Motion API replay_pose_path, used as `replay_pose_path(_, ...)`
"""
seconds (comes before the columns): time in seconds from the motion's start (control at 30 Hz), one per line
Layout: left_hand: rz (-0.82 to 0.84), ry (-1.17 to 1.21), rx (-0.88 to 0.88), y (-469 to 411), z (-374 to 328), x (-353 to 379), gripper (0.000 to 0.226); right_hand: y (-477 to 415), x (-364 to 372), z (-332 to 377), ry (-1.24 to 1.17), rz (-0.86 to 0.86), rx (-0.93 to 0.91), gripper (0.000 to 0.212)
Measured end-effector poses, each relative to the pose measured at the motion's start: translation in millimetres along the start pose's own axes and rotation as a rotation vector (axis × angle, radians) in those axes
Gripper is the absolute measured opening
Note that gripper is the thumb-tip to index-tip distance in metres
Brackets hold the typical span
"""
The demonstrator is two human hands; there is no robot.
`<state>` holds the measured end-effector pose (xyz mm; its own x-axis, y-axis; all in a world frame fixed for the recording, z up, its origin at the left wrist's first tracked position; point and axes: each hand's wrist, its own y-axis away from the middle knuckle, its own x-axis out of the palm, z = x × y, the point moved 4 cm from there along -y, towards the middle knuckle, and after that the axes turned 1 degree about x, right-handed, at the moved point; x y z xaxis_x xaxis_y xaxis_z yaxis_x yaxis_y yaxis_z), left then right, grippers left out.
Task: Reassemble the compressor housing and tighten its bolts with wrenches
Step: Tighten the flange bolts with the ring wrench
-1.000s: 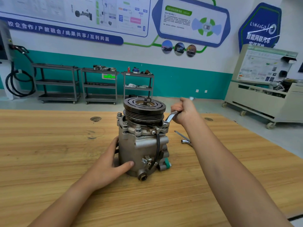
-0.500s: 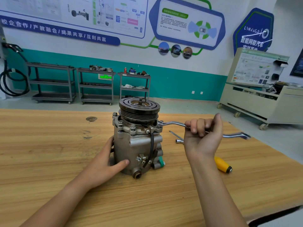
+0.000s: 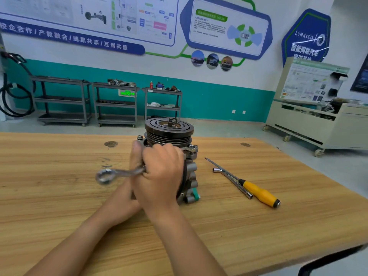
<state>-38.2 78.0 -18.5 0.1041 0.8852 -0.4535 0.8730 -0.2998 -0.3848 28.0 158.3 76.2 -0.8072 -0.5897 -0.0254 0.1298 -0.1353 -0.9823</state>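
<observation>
A: Compressor (image 3: pixel 191 172) where?
B: Upright, mid wooden desk (image 3: pixel 59 206); ribbed black pulley (image 3: pixel 169 130) on top, cast grey body.
A: Hands?
B: R hand (image 3: pixel 161 172) fingers clenched round shiny steel ring wrench (image 3: pixel 119 173). L hand (image 3: pixel 127 193) against housing, fingers hidden, can't tell.

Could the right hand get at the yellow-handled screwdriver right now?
Probably, yes: the screwdriver lies uncovered on the table, right of the compressor. But the right hand grips the wrench, so it must release that first.

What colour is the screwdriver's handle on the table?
The handle is yellow with black ends; the head view shows it.
</observation>
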Motion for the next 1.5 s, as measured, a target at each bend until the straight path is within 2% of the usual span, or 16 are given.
replay_pose_path(0.03,-0.025,0.015,0.055,1,-5,0,0.018,-2,8,2,0.081,0.020,0.016,0.043)
replay_pose_path(0.07,-0.033,0.017,0.084,2,-7,0,0.026,-5,12,2,0.129,0.028,0.012,0.042)
replay_pose_path(0.13,0.012,0.020,0.062,0,-2,0,0.047,-17,8,3,0.068,-0.006,-0.002,0.045)
replay_pose_path(0.2,0.053,-0.015,-0.014,-4,8,-1,0.062,-40,-12,5,-0.284,-0.061,0.127,0.049)
replay_pose_path(0.27,0.071,-0.004,-0.034,-7,15,-1,0.073,-70,-36,1,-0.756,-0.145,0.366,0.043)
replay_pose_path(0.3,0.075,-0.001,-0.031,-7,15,-1,0.077,-85,-48,-6,-0.915,-0.201,0.463,0.045)
replay_pose_path(0.43,0.063,-0.017,-0.039,-7,15,-1,0.080,-136,-82,-59,-1.229,-0.268,0.757,0.048)
replay_pose_path(0.57,0.065,-0.011,-0.043,-7,13,-1,0.082,-122,-64,-116,-1.261,-0.251,1.203,0.061)
replay_pose_path(0.67,0.066,-0.020,-0.051,-7,13,-1,0.087,-100,-40,-140,-1.289,-0.299,1.402,0.065)
replay_pose_path(0.9,0.066,-0.047,-0.056,-7,15,-3,0.082,-76,-13,-164,-1.221,-0.280,1.583,0.060)
replay_pose_path(1.1,0.066,-0.041,-0.059,-7,15,-2,0.081,-70,9,-170,-1.202,-0.052,1.721,0.047)
replay_pose_path(1.17,0.065,-0.035,-0.059,-7,16,-2,0.079,-62,11,-175,-1.247,-0.044,1.779,0.047)
replay_pose_path(1.23,0.070,-0.029,-0.066,-7,16,-2,0.080,-52,10,-181,-1.300,-0.113,1.821,0.047)
replay_pose_path(1.33,0.067,-0.027,-0.062,-7,17,-2,0.082,-31,2,-188,-1.406,-0.327,1.870,0.046)
replay_pose_path(1.4,0.069,-0.024,-0.057,-8,16,-2,0.080,-15,-5,-190,-1.453,-0.476,1.866,0.043)
replay_pose_path(1.5,0.067,-0.020,-0.056,-8,17,-2,0.078,-6,-16,-188,-1.419,-0.584,1.821,0.041)
